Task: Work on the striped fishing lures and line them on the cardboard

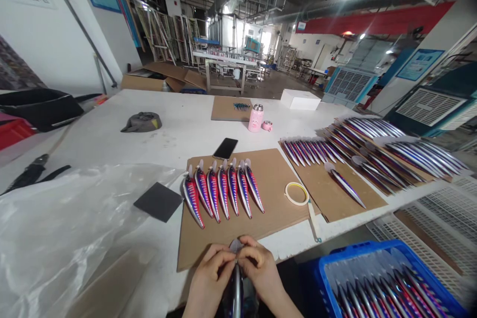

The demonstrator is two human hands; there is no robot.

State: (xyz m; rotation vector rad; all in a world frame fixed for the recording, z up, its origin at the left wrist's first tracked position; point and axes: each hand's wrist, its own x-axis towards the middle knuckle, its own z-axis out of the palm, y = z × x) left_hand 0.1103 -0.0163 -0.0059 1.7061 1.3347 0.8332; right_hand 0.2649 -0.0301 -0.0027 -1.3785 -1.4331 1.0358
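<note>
Low in the view, at the near edge of the cardboard sheet, both my hands meet at the lipped end of a fishing lure. My left hand pinches it from the left, thumb and forefinger pressed together. From the right, my right hand grips the same end with closed fingertips. The lure's silver body points down toward me; its clear lip partly shows between the fingers. What the fingertips touch exactly is hidden. Beyond them lies a row of several red, purple and silver lures on the cardboard.
Masking tape lies right of the row, a phone behind it, black sandpaper-like square left. More lures cover cardboard at right. A blue crate of lures stands low right. A pink bottle and plastic sheeting are on the table.
</note>
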